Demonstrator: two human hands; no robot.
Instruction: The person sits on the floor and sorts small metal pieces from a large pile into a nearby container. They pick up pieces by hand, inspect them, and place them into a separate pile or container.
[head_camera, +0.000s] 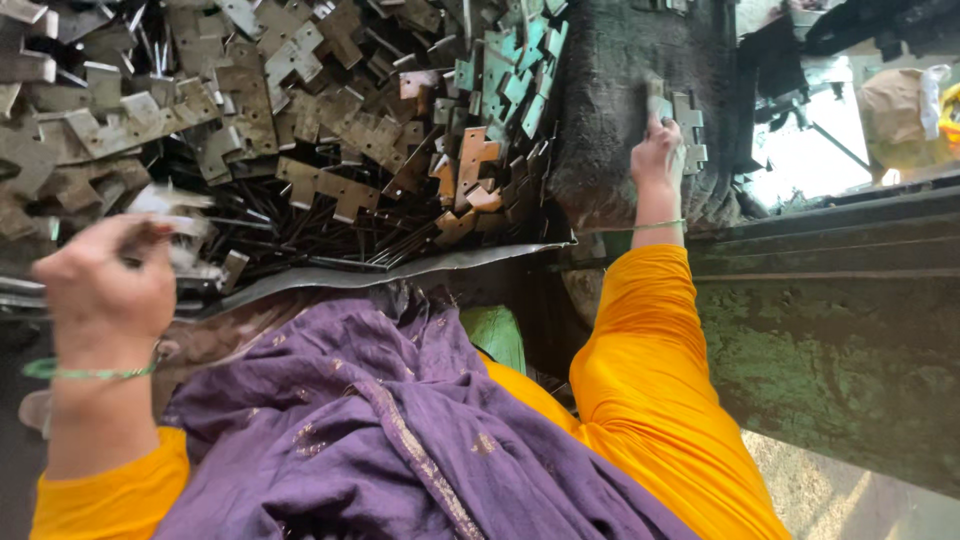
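My left hand (105, 285) is raised at the left over a big heap of flat metal hinge plates (300, 120). Its fingers are closed on a blurred, pale metal piece (165, 215). My right hand (655, 150) reaches out at the upper right and grips a toothed hinge plate (688, 125), which rests on a dark, rough, grimy surface (610, 90). Both arms wear orange sleeves, and each wrist has a thin green bangle.
Thin dark metal rods (320, 235) lie under the plates near the bent sheet-metal rim (400, 270) of the heap. A purple cloth (380, 430) covers my lap. A grimy green machine body (820, 340) runs along the right. A bright gap (810, 155) shows past it.
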